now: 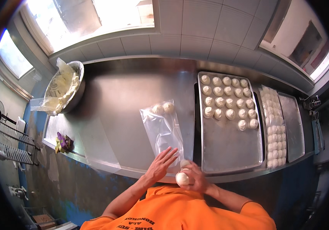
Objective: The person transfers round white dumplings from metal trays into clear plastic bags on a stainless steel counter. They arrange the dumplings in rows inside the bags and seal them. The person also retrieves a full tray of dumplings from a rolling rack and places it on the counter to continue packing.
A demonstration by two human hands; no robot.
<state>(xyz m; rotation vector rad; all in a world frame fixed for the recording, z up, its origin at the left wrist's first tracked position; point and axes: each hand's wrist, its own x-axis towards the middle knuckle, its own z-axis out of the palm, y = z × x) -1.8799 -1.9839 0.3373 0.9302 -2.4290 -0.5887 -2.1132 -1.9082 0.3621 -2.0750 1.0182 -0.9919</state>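
Note:
A clear plastic bag (164, 129) lies on the steel worktop (118, 95), with a few white pleated buns (168, 107) at its far end. My left hand (160, 166) rests at the bag's near end, fingers spread and holding nothing. Close to my body, my right hand (193, 176) grips white buns (182, 178); it is slightly blurred, and the fingers hide part of them. To the right, a metal tray (230, 149) carries rows of similar buns (230, 114) in its far part.
At the far left stands a large bowl (81, 75) with pale dough-like material and plastic sheeting. Purple and yellow-green cloths (62, 142) lie near the left front edge. Bagged buns (276, 141) and another tray (292, 126) are at the right. Tiled wall (200, 21) rises behind.

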